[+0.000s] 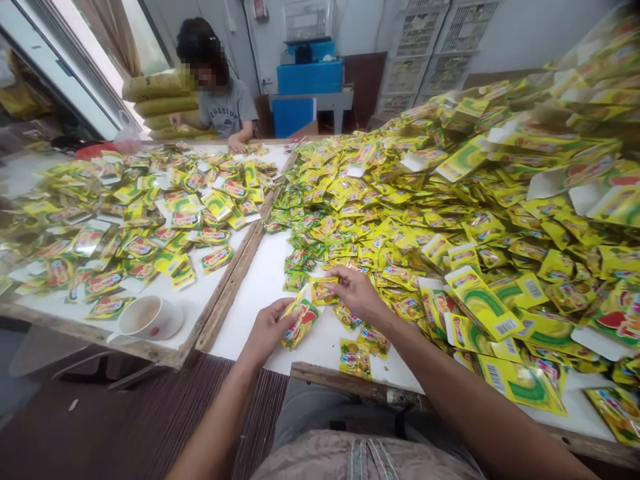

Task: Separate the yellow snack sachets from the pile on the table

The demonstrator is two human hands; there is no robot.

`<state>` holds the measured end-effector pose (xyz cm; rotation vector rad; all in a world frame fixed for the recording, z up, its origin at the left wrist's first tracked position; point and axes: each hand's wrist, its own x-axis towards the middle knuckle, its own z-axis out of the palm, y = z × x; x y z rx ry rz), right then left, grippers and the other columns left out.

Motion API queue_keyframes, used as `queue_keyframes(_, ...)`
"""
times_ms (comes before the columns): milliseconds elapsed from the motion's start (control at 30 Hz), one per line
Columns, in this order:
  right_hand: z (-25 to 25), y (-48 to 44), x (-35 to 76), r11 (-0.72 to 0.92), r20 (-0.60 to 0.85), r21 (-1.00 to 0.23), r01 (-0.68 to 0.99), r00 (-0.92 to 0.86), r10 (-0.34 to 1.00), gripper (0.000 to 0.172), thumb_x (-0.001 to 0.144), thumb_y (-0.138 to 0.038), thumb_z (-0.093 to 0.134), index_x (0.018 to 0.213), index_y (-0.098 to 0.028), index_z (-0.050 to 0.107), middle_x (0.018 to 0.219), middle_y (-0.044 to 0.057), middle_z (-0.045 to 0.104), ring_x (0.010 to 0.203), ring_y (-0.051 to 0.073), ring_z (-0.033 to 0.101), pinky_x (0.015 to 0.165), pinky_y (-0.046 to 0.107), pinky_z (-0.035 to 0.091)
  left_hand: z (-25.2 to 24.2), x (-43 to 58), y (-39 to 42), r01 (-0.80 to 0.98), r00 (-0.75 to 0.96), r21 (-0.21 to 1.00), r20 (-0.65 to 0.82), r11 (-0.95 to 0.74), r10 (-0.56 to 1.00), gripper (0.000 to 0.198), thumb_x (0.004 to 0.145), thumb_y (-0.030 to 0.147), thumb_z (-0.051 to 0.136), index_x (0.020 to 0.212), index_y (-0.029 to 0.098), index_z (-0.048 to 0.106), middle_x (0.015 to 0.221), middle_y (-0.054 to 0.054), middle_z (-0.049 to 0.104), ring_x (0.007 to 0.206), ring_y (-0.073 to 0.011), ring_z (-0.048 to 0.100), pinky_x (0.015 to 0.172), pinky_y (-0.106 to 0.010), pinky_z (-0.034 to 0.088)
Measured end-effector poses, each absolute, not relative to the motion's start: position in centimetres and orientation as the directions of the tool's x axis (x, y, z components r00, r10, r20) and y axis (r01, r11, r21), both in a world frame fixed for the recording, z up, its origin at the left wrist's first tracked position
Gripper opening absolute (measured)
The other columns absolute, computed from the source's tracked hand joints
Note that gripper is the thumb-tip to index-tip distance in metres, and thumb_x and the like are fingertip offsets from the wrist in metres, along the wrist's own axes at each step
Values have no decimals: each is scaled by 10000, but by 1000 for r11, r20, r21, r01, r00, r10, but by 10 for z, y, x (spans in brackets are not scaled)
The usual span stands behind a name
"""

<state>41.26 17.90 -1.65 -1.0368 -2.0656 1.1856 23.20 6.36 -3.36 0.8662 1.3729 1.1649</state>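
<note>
My left hand (270, 331) is closed on a small yellow and green carton (302, 323) with a watermelon picture, tilted above the white tabletop. Between the fingertips of my right hand (356, 293) is a yellow candy packet (323, 291), held at the upper end of the carton; whether it is partly inside, I cannot tell. Loose yellow packets (355, 359) lie below my right hand near the table's front edge. Green packets (297, 259) lie just beyond both hands, along the edge of a large heap of yellow packets (400, 220).
Flat and open cartons (483, 301) are spread over the heap on the right. A wooden rail (235, 280) divides the tables. Filled-looking cartons (140, 247) cover the left table, with a white mug (150, 317) at its front edge. A person (225, 107) in grey sits across.
</note>
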Motion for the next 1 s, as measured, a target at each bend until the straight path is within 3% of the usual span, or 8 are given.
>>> queue_keyframes(200, 0, 180, 405, 448, -8, -799, 401, -752, 659, 139, 753, -134, 520, 787, -172, 649, 710, -9, 599, 609, 102, 484, 582, 214, 331, -35, 230, 58, -227, -83, 926, -326, 301, 942, 428, 707, 383, 698, 1054, 138, 650, 885, -64, 721, 730, -170, 650, 678, -250, 483)
queue_keyframes(400, 4, 189, 407, 350, -150, -821, 451, -763, 629, 130, 760, -194, 557, 805, -168, 676, 614, -22, 559, 563, 104, 460, 539, 217, 315, -37, 230, 57, -274, -100, 906, -360, 322, 928, 464, 672, 394, 724, 1048, 130, 657, 868, -73, 725, 711, -182, 657, 682, -272, 494)
queue_keyframes(567, 2, 188, 400, 388, -148, -818, 425, -808, 571, 122, 740, -142, 567, 773, -180, 677, 645, -27, 570, 598, 99, 483, 560, 214, 330, -33, 231, 58, -257, -53, 907, -359, 335, 932, 413, 664, 369, 736, 1003, 142, 672, 870, -64, 727, 721, -179, 660, 686, -265, 498)
queue_keyframes(700, -1, 182, 388, 354, -97, -835, 421, -746, 658, 132, 686, -156, 658, 816, -175, 639, 594, -56, 503, 567, 88, 458, 541, 201, 330, -31, 232, 62, -267, -35, 894, -381, 359, 924, 411, 630, 340, 765, 979, 143, 672, 855, -53, 729, 705, -176, 662, 664, -262, 503)
queue_keyframes(833, -6, 183, 394, 294, -65, -868, 400, -678, 732, 192, 764, -245, 624, 941, -177, 589, 744, -11, 612, 659, 115, 557, 596, 221, 392, -31, 230, 62, -344, -96, 857, -439, 384, 893, 468, 602, 340, 784, 1002, 135, 651, 783, -46, 731, 645, -152, 654, 616, -238, 495)
queue_keyframes(900, -10, 184, 402, 325, -46, -768, 552, -552, 832, 169, 818, -307, 572, 930, -181, 589, 784, 23, 640, 712, 147, 582, 626, 248, 403, -31, 229, 60, -379, -130, 838, -467, 392, 874, 526, 585, 332, 796, 1043, 134, 629, 765, -46, 731, 632, -146, 654, 611, -233, 493)
queue_keyframes(1000, -20, 180, 410, 445, 7, -461, 768, -498, 867, 197, 783, -359, 625, 836, -171, 604, 818, 87, 648, 845, 226, 568, 685, 300, 402, -32, 228, 59, -413, -187, 823, -495, 390, 848, 593, 551, 318, 814, 1075, 131, 611, 755, -51, 731, 630, -155, 657, 618, -244, 496)
